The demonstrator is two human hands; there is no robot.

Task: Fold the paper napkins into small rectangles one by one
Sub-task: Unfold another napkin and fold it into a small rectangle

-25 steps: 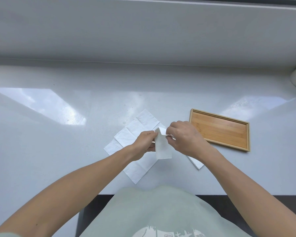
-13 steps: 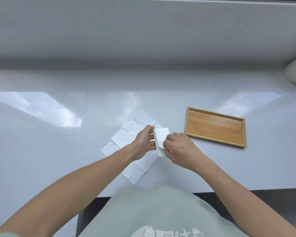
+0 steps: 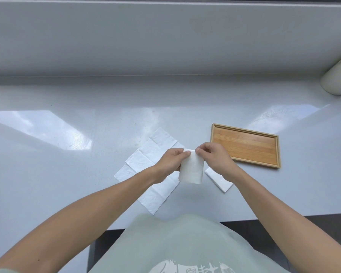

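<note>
A folded white napkin [image 3: 191, 170] hangs in the air above the table, a narrow rectangle held by its top edge. My left hand [image 3: 170, 161] pinches its top left corner and my right hand [image 3: 213, 157] pinches its top right corner. Beneath them a larger unfolded white napkin [image 3: 152, 160] lies flat on the white table, turned like a diamond. Part of this napkin is hidden by my hands and arms; its right corner [image 3: 220, 180] shows below my right wrist.
An empty wooden tray [image 3: 244, 146] sits just right of my right hand. A cream cup [image 3: 338, 79] lies at the far right edge. The table's front edge [image 3: 283, 218] runs close to my body, and a raised ledge lines the back.
Half a second ago the folded napkin was held low and compact between my hands. Now both hands have lifted it, and it hangs down longer from its top edge.
</note>
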